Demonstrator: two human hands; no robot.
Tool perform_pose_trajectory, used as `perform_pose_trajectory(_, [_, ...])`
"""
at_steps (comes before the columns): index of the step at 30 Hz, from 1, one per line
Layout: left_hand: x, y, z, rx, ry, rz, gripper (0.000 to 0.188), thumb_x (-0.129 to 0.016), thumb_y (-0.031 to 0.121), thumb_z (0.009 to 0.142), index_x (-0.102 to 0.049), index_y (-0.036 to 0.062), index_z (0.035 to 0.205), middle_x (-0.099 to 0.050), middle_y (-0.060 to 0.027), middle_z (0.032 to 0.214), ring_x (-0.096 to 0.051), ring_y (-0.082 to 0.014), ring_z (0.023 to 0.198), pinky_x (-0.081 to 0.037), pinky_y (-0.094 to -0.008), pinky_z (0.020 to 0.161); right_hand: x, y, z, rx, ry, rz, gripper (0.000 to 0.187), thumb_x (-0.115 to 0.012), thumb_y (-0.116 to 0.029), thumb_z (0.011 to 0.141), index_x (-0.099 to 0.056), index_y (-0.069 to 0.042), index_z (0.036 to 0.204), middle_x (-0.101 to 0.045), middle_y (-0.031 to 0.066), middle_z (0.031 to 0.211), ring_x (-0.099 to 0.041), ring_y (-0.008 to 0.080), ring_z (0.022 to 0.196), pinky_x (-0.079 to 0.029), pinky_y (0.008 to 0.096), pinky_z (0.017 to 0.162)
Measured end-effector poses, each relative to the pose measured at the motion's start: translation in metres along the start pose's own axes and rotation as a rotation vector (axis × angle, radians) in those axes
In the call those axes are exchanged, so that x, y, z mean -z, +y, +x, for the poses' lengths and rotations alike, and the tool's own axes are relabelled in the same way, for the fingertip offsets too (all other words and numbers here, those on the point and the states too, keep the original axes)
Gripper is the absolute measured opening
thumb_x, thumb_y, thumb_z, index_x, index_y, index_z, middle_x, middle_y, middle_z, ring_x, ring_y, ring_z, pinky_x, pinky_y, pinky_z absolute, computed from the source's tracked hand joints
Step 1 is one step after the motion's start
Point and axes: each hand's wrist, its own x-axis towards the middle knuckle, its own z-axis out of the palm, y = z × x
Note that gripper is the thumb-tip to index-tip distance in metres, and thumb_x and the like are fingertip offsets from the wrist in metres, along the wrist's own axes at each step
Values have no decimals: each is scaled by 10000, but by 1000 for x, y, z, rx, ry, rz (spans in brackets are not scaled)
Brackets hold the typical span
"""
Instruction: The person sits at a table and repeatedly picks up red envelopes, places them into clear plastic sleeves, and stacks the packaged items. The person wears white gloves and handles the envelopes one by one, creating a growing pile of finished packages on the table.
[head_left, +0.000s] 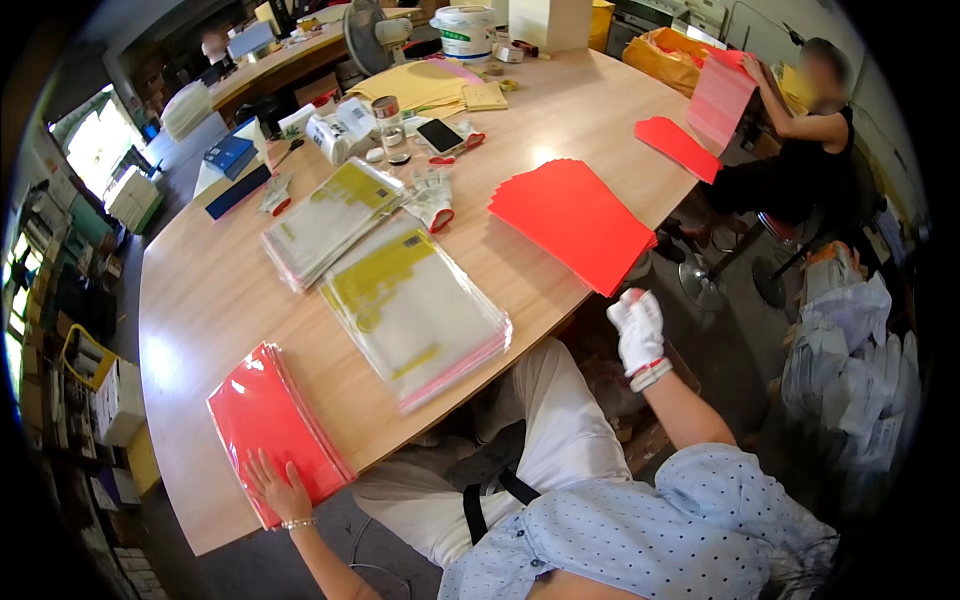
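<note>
**Pressing the bagged red stack at the surface edge**

Resting flat w/ fingers spread, the left hand (278,490) is lying on the bagged red stack (270,430), gripping nothing. That stack is sitting at the near edge of the wooden surface (210,290), left of the clear bag pile (415,310). The right hand (638,330), in a white glove, is hovering off the surface edge, right of the clear bag pile & just below the loose red sheets (575,222); fingers are curling loosely, empty. A spare glove (432,198) is lying beyond the clear bag pile.
</note>
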Motion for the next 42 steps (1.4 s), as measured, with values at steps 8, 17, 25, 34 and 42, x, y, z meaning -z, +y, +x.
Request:
perform_pose_trajectory(8, [54, 123, 10, -193, 88, -735, 286, -568, 111, 858, -561, 9, 1125, -597, -173, 1097, -576, -308, 1018, -438, -384, 899, -8, -40, 54, 919, -794, -1566, 335, -703, -170, 677, -588, -45, 966, -592, 109, 1066, -543, 308, 1004, -412, 404, 929])
perform_pose_trajectory(17, [13, 272, 32, -513, -89, -618, 314, -571, 69, 799, -596, 53, 1112, -615, -139, 1043, -604, -305, 874, -484, -383, 754, -18, -70, 56, 1098, -812, -1473, 161, -688, -127, 692, -580, -83, 803, -575, 78, 725, -573, 272, 720, -489, 362, 650])
perform_pose_trajectory(25, [21, 325, 74, -543, -632, -19, 303, -569, 146, 769, -559, -21, 1022, -552, -192, 1001, -560, -321, 929, -473, -395, 840, 71, -27, -1, 315, -161, -743, 152, -602, -36, 806, -545, -33, 947, -596, 93, 980, -584, 203, 879, -479, 323, 756])
perform_pose_trajectory(34, [14, 303, 75, -700, -631, -1, 230, -568, 124, 763, -593, -8, 949, -554, -198, 1002, -575, -342, 963, -493, -366, 830, 41, -45, 61, -304, -210, -484, 165, -495, -285, 905, -521, -122, 891, -510, -8, 632, -446, 106, 452, -321, 242, 391])
perform_pose_trajectory(42, [-2, 288, 82, -490, -554, -183, 187, -518, 111, 814, -605, 56, 970, -580, -132, 1016, -601, -307, 917, -497, -346, 812, 30, -84, -67, -483, -576, -321, 338, -469, -105, 876, -487, 11, 1193, -594, 88, 1076, -597, 169, 922, -487, 288, 773])
